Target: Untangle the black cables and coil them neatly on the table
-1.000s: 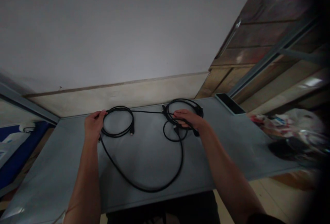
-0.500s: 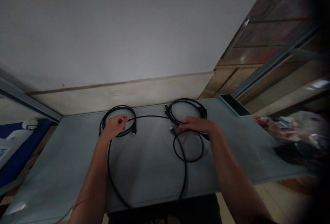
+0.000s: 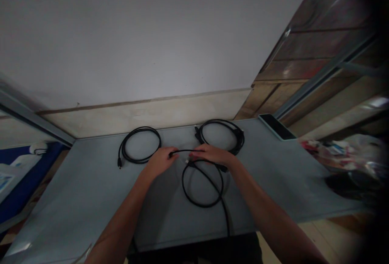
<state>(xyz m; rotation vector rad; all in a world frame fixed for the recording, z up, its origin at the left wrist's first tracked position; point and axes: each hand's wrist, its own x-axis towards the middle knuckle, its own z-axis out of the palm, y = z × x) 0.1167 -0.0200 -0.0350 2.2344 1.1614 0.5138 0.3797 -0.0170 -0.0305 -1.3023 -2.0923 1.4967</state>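
A black cable [image 3: 203, 206] runs between my two hands, with a loop hanging below them over the grey table. My left hand [image 3: 164, 159] is closed on this cable near the middle of the table. My right hand [image 3: 211, 153] pinches the same cable a short way to the right, beside a connector end. Behind my left hand lies a coiled black cable [image 3: 123, 144] with its plug at the left. Another coiled black cable [image 3: 209, 121] rests just behind my right hand. A length of the held cable passes over the table's front edge.
The grey table [image 3: 85, 191] meets a pale wall at the back. A phone [image 3: 277, 127] lies at its back right corner. Plastic bags [image 3: 352, 146] are beyond the right edge, and white bottles [image 3: 21, 165] stand on a blue surface at left.
My left hand has moved right, away from the left coil and close to my right hand. My right hand has shifted left, and the loop below it is larger and further left.
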